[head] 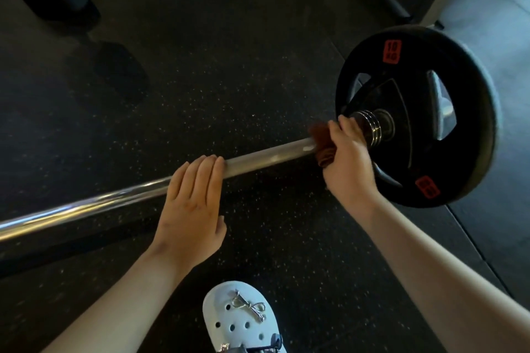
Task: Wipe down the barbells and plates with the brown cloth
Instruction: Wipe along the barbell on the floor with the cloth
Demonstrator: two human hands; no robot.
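Brown cloth [322, 142], soft bunched fabric, wrapped round bar inside our right hand [348, 157], fingers curled over it, touching ribbed steel collar [370, 126] of black red-labelled rubber plate [459, 112]. Our left hand [192, 203] flat, fingers straight, resting on long chrome barbell shaft [263, 156], farther from plate. We judge cloth light, limp, moulds to shaft; chrome slick, so squeeze firmly. Bar heavy, rigid, may roll on plate; steady at shaft. Speckled dark rubber floor [229, 80] under plate.
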